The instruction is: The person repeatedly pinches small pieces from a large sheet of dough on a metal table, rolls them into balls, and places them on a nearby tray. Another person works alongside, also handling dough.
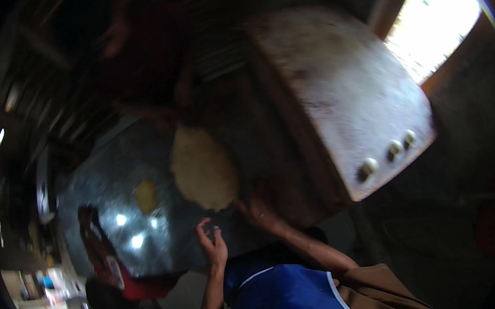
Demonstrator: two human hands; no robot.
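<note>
My left hand point(213, 242) is raised near the front edge of the dark, shiny table point(108, 175), fingers apart and slightly curled, holding nothing. A large sheet of what looks like dough point(204, 169) spans the middle, just beyond my hands. Close to its near right edge is my right hand point(254, 211); it is dim and blurred, so whether its fingers grip the sheet cannot be made out. At the sheet's far end are the hands of a person opposite. A small yellowish piece point(146, 196) lies on the table, left of the sheet.
On the right stands a pale, worn board or tabletop point(320, 82) with small whitish balls point(368, 167) near its near corner. Another person in red point(146, 287) leans at the left front of the table, arms over it. A bright opening point(434, 19) is at the upper right.
</note>
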